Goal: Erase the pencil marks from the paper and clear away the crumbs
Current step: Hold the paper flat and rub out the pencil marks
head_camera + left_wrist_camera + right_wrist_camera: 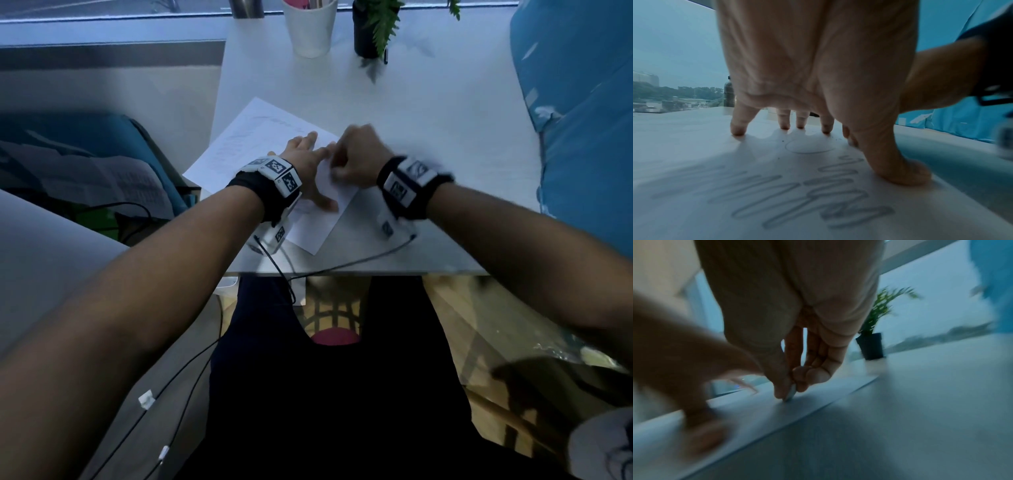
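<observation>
Nearest to us, on the front part of the white bench [428, 219], lies the paper [236, 144], angled so one corner points back toward us. Our left hand [310, 168] is spread flat on it, fingers [737, 128] straight and apart with the tips pressing down and the thumb planted near the sheet's right edge, pinning it. Just under that palm, heavy pencil marks [818, 194] remain: scrawled zigzags and letters, and beyond them a thin drawn oval, with a few dark crumbs [779, 157] scattered close by.

Just beside the left hand, our right hand [354, 159] is curled, thumb and fingertips pinching a small pale eraser [790, 394] whose tip touches the paper near its right edge. That view is smeared by motion, so we judge the rubbing stroke to be under way.

We are in the erasing step, and it looks early: most of the marks stand untouched. The next move calls for working the eraser leftward onto the bold strokes while the left hand shifts to hold the sheet taut without covering them. Crumb clearing comes after.

Farther back stand a white cup [310, 27] and a dark potted plant [371, 31], well apart from the work.
</observation>
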### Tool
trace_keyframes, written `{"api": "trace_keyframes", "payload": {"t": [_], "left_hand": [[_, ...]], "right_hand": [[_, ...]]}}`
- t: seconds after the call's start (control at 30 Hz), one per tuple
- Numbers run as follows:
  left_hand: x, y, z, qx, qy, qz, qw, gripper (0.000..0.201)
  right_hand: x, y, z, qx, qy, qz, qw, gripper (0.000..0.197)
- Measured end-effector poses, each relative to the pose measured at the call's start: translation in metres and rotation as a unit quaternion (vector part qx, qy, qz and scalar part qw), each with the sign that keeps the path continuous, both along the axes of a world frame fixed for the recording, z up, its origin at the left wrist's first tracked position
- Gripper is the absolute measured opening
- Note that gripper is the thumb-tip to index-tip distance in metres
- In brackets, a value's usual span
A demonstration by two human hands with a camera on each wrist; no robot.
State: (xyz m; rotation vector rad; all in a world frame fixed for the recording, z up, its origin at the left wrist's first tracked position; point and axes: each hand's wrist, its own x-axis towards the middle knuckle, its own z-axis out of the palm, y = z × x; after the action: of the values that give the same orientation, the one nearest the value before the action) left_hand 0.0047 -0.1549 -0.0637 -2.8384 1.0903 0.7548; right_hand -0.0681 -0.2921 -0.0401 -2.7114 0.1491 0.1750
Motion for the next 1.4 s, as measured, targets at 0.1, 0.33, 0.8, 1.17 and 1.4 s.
{"api": "trace_keyframes", "payload": {"t": [0.1,0.33,0.8,1.17,1.4], "left_hand": [[0.001,0.0,0.001,-0.007,0.003,0.002,1.0,0.132],[-0.001,-0.008,0.004,-0.022,0.006,-0.022,0.999,0.127],[0.002,-0.012,0.005,-0.005,0.034,-0.032,0.999,0.13],[0.005,-0.012,0.006,0.011,0.037,-0.027,0.999,0.128],[0.0,-0.012,0.011,0.008,0.034,-0.038,0.999,0.126]], "right_hand": [[-0.003,-0.001,0.001,0.019,0.021,0.031,0.999,0.013],[-0.007,0.002,-0.005,0.024,0.015,0.054,0.998,0.015],[0.004,-0.021,-0.001,0.036,-0.021,-0.037,0.998,0.017],[-0.003,-0.015,-0.009,0.044,0.005,0.034,0.998,0.014],[-0.004,-0.011,-0.005,0.026,0.008,0.047,0.999,0.016]]}}
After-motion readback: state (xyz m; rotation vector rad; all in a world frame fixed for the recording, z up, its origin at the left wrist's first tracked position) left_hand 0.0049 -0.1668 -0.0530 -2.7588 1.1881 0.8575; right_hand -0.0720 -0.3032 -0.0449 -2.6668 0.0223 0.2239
